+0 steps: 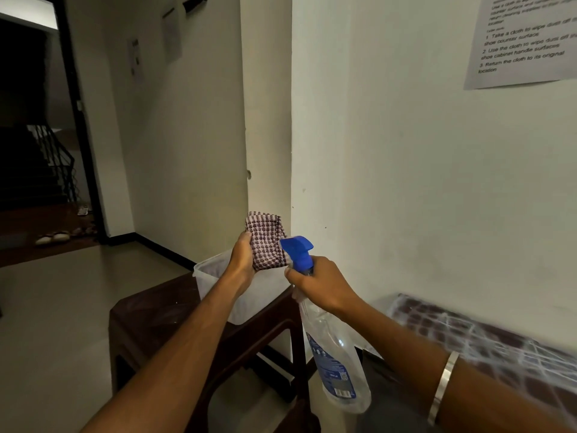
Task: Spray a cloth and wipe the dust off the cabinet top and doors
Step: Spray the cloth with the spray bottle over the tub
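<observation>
A: Where is the cloth [265, 240] now?

B: Folded small, pinched in the left hand [242, 256], held up above a plastic tub [206, 278] on a dark stool [150, 310]. I think it is soft and light, so better to hold it by the folded edge.

A: And the spray bottle [331, 348]?

B: The right hand [321, 284] is wrapped around its neck, nozzle toward the cloth. It looks nearly empty, light, maybe slippery. The cabinet top [487, 335] waits beside.

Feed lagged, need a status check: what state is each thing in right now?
Checked maroon-and-white cloth: folded, held up by left hand.
Clear spray bottle with blue trigger head: gripped at neck by right hand, nozzle facing cloth.
Translucent plastic tub: open-topped, on dark wooden stool.
</observation>
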The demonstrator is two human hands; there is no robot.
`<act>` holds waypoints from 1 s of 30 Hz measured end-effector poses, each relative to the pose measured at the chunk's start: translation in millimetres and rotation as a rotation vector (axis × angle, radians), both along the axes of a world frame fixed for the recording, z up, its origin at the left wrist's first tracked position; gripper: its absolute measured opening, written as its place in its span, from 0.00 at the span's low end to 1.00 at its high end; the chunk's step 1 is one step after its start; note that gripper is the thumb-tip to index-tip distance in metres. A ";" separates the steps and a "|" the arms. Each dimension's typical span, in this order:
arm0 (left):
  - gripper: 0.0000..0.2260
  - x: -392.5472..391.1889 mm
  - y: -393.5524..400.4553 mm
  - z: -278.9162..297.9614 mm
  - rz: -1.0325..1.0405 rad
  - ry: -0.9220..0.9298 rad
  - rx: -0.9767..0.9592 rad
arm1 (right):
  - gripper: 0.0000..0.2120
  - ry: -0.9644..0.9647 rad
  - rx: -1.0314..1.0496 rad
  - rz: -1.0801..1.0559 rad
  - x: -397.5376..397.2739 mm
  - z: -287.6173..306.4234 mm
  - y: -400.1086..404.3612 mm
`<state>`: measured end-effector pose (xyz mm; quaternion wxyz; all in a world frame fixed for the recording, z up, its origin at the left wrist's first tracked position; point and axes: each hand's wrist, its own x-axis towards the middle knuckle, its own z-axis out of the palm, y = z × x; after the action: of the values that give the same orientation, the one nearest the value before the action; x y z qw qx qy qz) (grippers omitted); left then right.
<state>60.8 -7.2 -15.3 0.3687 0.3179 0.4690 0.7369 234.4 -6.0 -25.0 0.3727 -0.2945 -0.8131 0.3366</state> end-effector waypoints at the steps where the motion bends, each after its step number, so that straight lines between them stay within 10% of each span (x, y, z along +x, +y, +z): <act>1: 0.19 -0.3 1.1 -0.5 0.004 0.003 -0.003 | 0.08 -0.006 0.005 0.011 -1.2 -1.0 -2.2; 30: 0.17 -4.1 4.5 -1.6 -0.006 -0.041 0.009 | 0.08 0.053 -0.023 -0.021 8.3 -15.0 2.3</act>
<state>56.8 -2.7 -16.9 0.3791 0.3058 0.4572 0.7441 242.6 -3.7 -40.0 0.3942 -0.2981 -0.7959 0.3498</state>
